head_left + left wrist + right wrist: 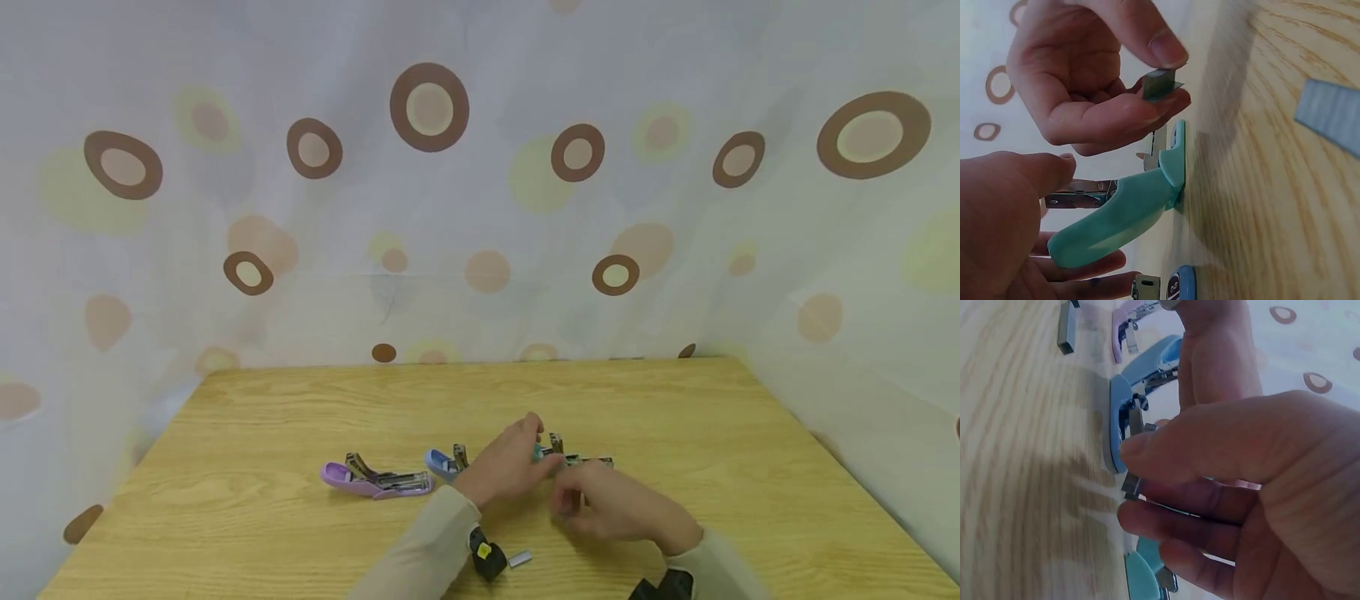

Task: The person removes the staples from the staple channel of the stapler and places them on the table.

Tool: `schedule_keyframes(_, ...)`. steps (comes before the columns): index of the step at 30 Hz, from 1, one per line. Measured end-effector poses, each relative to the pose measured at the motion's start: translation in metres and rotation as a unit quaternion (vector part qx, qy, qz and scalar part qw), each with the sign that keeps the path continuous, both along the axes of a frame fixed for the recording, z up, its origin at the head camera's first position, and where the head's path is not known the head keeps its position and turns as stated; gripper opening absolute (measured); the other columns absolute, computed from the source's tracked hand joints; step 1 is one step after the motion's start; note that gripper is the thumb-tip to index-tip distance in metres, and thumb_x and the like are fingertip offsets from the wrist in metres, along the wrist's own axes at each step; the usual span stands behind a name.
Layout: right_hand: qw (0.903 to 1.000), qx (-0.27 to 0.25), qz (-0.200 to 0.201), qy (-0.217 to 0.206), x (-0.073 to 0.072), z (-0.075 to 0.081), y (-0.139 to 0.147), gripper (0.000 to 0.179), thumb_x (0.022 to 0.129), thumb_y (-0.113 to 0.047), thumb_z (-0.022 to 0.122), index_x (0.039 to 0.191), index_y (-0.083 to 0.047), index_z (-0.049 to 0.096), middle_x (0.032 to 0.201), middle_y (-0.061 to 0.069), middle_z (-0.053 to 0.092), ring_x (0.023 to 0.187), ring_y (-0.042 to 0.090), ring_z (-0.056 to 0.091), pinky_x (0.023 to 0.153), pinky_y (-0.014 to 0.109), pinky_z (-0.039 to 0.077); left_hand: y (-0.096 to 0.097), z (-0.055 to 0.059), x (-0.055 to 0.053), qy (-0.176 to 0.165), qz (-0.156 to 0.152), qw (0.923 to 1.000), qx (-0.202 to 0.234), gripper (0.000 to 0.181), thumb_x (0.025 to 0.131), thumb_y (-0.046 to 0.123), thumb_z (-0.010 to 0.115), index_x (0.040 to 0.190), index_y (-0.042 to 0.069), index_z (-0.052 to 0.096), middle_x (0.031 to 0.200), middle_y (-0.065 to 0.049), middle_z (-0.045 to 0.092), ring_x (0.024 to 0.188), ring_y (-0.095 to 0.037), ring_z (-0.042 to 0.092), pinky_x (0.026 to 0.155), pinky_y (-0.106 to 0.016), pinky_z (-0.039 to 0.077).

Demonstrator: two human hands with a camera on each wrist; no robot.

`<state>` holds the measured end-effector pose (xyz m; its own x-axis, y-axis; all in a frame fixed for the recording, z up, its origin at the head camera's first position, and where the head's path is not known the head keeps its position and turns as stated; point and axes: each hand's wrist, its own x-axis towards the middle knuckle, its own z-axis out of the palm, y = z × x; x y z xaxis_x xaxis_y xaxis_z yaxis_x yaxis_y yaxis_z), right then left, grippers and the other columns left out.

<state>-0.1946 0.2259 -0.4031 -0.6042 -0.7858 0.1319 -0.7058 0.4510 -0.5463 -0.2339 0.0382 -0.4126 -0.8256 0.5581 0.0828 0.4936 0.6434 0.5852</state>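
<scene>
Between thumb and fingertips, my right hand [618, 504] pinches a short strip of staples [1160, 84], held just above the table near the teal stapler. My left hand [498, 467] is at the teal stapler [1129, 212], with the thumb on one side of its folded-back lid and the fingers on the other. That stapler lies spread wide, its metal parts bared, and the left hand covers much of it in the head view. Left of it, beside my left wrist, is an opened blue stapler [1113, 425]. Another strip of staples [519, 558] lies by my left sleeve.
An opened purple stapler [375, 483] lies at the left of the row on the wooden table [262, 533]. A pale curtain with brown rings [480, 217] hangs behind the table and along both sides.
</scene>
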Motion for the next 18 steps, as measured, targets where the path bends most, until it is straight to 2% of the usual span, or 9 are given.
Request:
schedule_keyframes(3, 0.9999, 0.011, 0.010, -0.003, 0.003, -0.002, -0.005, 0.018, 0.079, 0.003, 0.068, 0.084, -0.015, 0.065, 0.079, -0.009, 0.062, 0.070, -0.004, 0.052, 0.063, 0.017, 0.048, -0.001, 0.000, 0.000, -0.018, 0.005, 0.9998, -0.003, 0.048, 0.098, 0.041, 0.051, 0.126, 0.003, 0.045, 0.119, -0.013, 0.058, 0.106, -0.021, 0.059, 0.081, -0.031, 0.051)
schedule_keyframes(9, 0.9985, 0.048, 0.010, -0.024, 0.007, -0.005, -0.013, 0.022, 0.075, 0.006, 0.065, 0.082, -0.014, 0.063, 0.075, -0.011, 0.058, 0.064, -0.005, 0.046, 0.059, 0.015, 0.045, -0.003, 0.001, 0.000, -0.018, 0.003, 0.9997, 0.012, 0.056, 0.101, 0.041, 0.045, 0.136, -0.001, 0.036, 0.124, -0.017, 0.057, 0.110, -0.025, 0.060, 0.086, -0.034, 0.051)
schedule_keyframes(14, 0.9965, 0.071, 0.009, -0.042, 0.010, -0.009, -0.018, 0.020, 0.077, 0.003, 0.068, 0.081, -0.015, 0.061, 0.073, -0.015, 0.053, 0.063, -0.007, 0.044, 0.058, 0.014, 0.043, -0.004, 0.000, -0.002, -0.026, -0.010, 0.9990, 0.034, 0.060, 0.103, 0.041, 0.038, 0.145, 0.000, 0.024, 0.130, -0.018, 0.054, 0.112, -0.025, 0.060, 0.091, -0.036, 0.049)
schedule_keyframes(18, 0.9967, 0.063, 0.029, -0.042, 0.009, -0.008, -0.020, 0.017, 0.078, 0.001, 0.068, 0.085, -0.013, 0.061, 0.072, -0.011, 0.054, 0.061, -0.007, 0.042, 0.058, 0.014, 0.043, -0.009, 0.004, -0.004, -0.037, -0.011, 0.9981, 0.048, 0.062, 0.103, 0.043, 0.037, 0.147, 0.003, 0.020, 0.136, -0.016, 0.048, 0.115, -0.025, 0.058, 0.095, -0.038, 0.047)
